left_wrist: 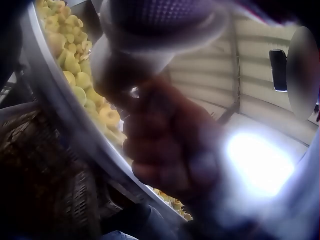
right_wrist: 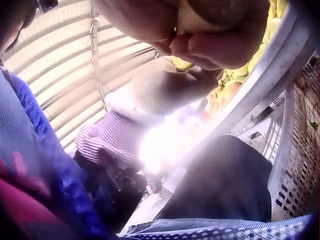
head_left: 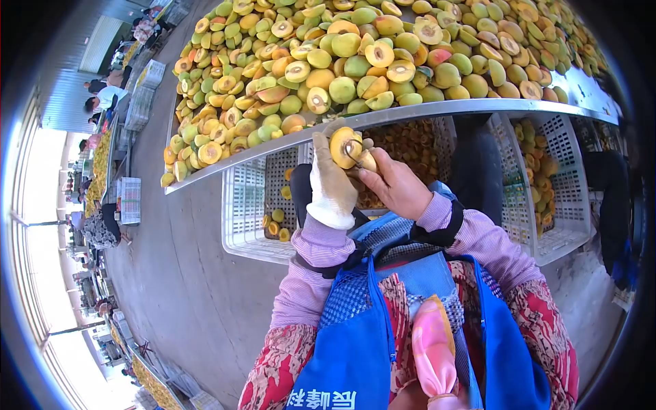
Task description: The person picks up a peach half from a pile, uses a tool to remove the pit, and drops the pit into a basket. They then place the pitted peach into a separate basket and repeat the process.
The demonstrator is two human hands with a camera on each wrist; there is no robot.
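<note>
My left hand (head_left: 331, 183), in a pale, stained glove, grips a halved yellow peach (head_left: 339, 148) at the table's front rim, its cut face and brown pit turned up. Bare, my right hand (head_left: 403, 186) holds a small pitting tool with a wooden handle (head_left: 367, 161); its thin curved metal end lies at the pit. From the right wrist, the round handle end (right_wrist: 192, 19) shows within the curled fingers. The left wrist view is dark and blurred, with the right hand's bent knuckles (left_wrist: 160, 142) beside the glove.
A metal-rimmed table (head_left: 410, 111) heaped with halved peaches (head_left: 321, 58) spans the front. Below it stand white plastic crates (head_left: 246, 205), (head_left: 570, 205) holding fruit pieces. My knees are between the crates. Other people (head_left: 106, 96) work along tables at the far left.
</note>
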